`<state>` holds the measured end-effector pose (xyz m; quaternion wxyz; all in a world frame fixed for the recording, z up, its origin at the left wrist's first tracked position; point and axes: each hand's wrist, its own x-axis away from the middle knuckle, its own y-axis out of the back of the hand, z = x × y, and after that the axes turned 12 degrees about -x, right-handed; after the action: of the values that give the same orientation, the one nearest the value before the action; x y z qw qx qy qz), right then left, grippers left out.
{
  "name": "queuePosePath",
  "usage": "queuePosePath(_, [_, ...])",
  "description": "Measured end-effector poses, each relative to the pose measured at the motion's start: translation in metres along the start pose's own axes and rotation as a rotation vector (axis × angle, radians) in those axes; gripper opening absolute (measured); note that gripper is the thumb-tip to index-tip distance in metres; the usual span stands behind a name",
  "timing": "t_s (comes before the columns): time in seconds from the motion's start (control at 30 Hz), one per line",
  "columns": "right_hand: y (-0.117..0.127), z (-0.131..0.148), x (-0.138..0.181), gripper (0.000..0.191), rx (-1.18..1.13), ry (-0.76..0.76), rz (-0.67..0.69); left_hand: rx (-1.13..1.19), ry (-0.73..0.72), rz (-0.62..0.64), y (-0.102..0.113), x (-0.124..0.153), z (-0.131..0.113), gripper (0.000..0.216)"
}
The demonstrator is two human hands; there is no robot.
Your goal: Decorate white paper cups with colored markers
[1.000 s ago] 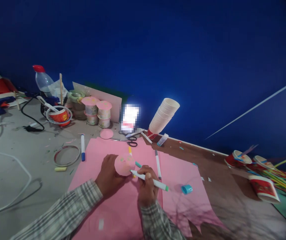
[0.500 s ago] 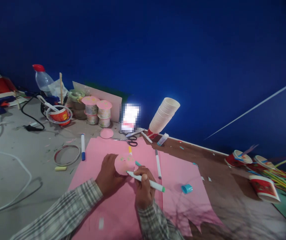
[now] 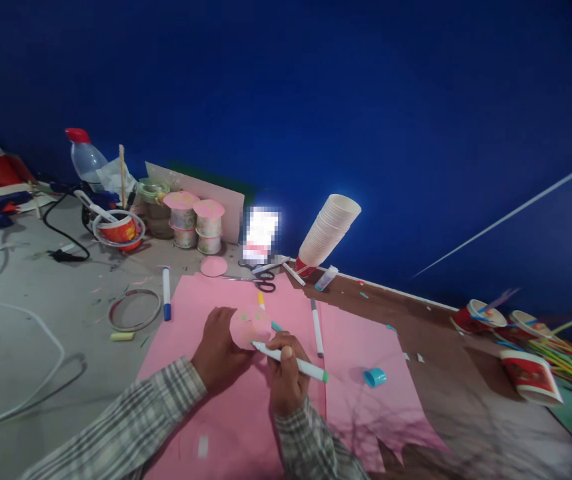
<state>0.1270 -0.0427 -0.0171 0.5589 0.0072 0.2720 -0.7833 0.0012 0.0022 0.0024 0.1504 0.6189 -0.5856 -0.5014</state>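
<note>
Head view: the right hand (image 3: 289, 373) is pinching a green marker (image 3: 312, 371) in a closed grip, its long axis slanting up-left to the near edge of the pink disc (image 3: 249, 324), which the left hand (image 3: 220, 352) is holding from the left, fingers partly hidden.

disc (image 3: 249, 325) in left fingers (image 3: 240, 360): pink, green marks | pen (image 3: 311, 371) in right fingers (image 3: 290, 363): white, green end | sleeves (image 3: 139, 410): grey-white plaid | paper (image 3: 241, 427) under fingers: pink | cap (image 3: 375, 378) right of fingers: turquoise | wall (image 3: 416, 100) beyond fingers: dark blue
</note>
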Motion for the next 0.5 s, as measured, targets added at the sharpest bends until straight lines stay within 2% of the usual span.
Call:
queuePosePath(0.23, [-0.0018, 0.0041, -0.0042, 0.030, -0.060, -0.018, -0.042, 0.022, -0.017, -0.010, -0.0014, 0.0003, 0.0023, 0.026])
queuePosePath(0.5, [-0.0061, 0.0018, -0.0010, 0.029, -0.037, 0.002, -0.011, 0.034, 0.021, -0.024, -0.0007, 0.0008, -0.0002, 0.019])
